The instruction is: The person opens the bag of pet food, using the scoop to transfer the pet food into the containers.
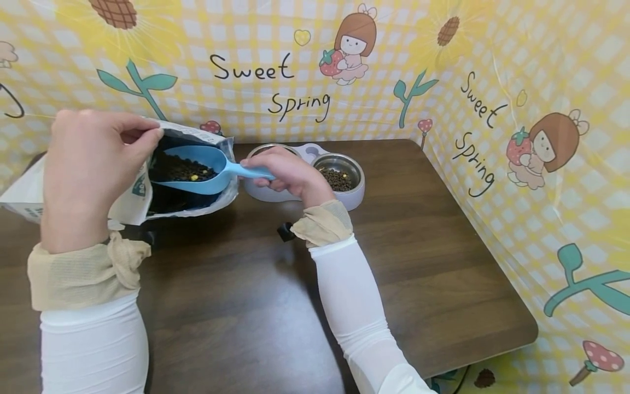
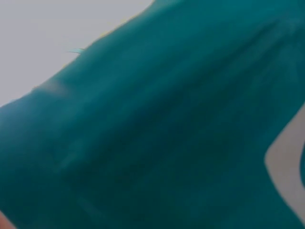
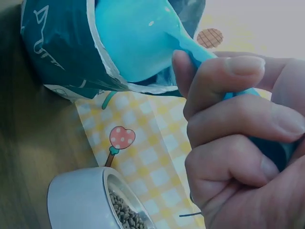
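My right hand grips the handle of a blue scoop, fingers curled round it. The scoop's bowl lies in the mouth of a pet food bag, loaded with dark kibble and a few yellow bits. In the right wrist view the scoop's blue underside shows inside the teal bag. At the bag's upper left edge my left hand pinches the rim between thumb and fingers, holding the mouth apart. Teal bag surface fills most of the left wrist view.
Behind the right hand stands a pale double feeding bowl with metal dishes. Its right dish holds brown kibble. The brown wooden table meets a yellow checked cloth at the back and right.
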`<state>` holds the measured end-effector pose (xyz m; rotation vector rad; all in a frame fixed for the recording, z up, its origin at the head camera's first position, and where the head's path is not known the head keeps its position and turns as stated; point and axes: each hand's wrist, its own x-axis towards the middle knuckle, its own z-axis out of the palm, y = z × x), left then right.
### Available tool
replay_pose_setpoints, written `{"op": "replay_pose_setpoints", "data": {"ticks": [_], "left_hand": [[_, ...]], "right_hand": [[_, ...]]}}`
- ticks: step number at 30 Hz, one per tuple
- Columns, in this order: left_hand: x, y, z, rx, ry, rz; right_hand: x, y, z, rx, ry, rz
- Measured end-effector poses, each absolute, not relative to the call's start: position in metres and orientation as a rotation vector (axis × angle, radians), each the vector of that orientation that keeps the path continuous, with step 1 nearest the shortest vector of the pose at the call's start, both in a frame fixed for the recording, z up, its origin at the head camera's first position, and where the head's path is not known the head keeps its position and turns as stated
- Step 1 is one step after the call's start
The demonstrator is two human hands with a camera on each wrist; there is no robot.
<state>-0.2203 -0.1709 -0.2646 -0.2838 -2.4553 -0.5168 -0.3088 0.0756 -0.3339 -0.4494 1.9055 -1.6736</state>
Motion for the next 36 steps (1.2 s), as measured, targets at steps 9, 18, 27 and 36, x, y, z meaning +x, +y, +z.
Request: {"op": "replay_pose_setpoints", "data": {"ticks": [9, 18, 27, 36], "left_hand": [[-0.220, -0.171, -0.265, -0.263, -2.474, -0.533], [-0.221, -0.171, -0.265, -0.282, -2.455, -0.520], [-0.220, -0.170, -0.266, -0.271, -2.462, -0.531], [-0.221, -0.170, -0.266, -0.248, -2.461, -0.531]], "right_hand": [[-0.311, 0.088, -0.335, -0.469, 1.859, -1.668], [-0.308, 0.090, -0.328, -0.502, 1.809, -1.678], [-0.297, 0.104, -0.317, -0.545, 1.818, -1.656], [-0.297, 0.141, -0.316, -0.555, 1.844, -1.665]]}}
